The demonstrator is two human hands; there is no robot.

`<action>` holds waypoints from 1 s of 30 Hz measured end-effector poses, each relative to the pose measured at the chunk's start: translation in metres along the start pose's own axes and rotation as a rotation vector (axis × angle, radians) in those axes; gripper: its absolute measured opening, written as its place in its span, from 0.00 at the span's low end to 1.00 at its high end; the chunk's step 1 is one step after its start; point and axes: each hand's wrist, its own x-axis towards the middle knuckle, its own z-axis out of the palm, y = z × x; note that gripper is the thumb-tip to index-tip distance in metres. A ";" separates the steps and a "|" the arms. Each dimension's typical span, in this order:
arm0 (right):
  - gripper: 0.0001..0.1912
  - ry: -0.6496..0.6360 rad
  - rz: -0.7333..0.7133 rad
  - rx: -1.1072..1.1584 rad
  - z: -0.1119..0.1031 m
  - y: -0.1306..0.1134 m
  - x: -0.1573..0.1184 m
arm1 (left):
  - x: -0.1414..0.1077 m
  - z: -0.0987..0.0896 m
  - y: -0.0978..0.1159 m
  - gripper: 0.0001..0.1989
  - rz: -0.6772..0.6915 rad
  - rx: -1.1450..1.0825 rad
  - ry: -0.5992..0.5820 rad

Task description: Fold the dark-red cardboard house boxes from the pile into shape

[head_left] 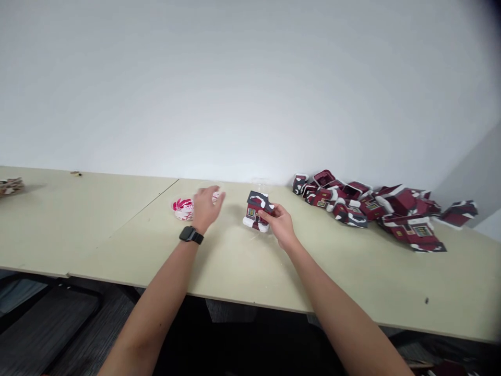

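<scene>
The right hand [282,225] grips a small model house [255,211] of dark red card with a dark roof and white snow trim, its fingers pinching the house's side as it sits low over the table. The left hand [207,208] is open, fingers spread and holding nothing, just beside a crumpled red-and-white wrapper [183,209]. A black smartwatch [191,235] circles the left wrist. Farther right, a heap of similar red card houses [368,206] lies on the pale green table [94,230], and a small brown bundle [10,186] rests at its far left.
</scene>
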 end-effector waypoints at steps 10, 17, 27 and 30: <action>0.28 0.108 0.088 0.168 0.001 -0.003 0.004 | 0.015 -0.052 -0.073 0.19 -0.518 0.535 -0.085; 0.27 0.117 0.138 0.148 0.001 -0.010 -0.001 | 0.018 -0.049 -0.084 0.18 -0.581 0.559 -0.198; 0.26 0.097 0.157 0.113 0.001 -0.008 -0.001 | 0.015 -0.048 -0.085 0.04 -0.498 0.429 -0.042; 0.27 0.101 0.156 0.115 0.001 -0.006 0.000 | 0.015 -0.049 -0.075 0.03 -0.437 0.380 0.039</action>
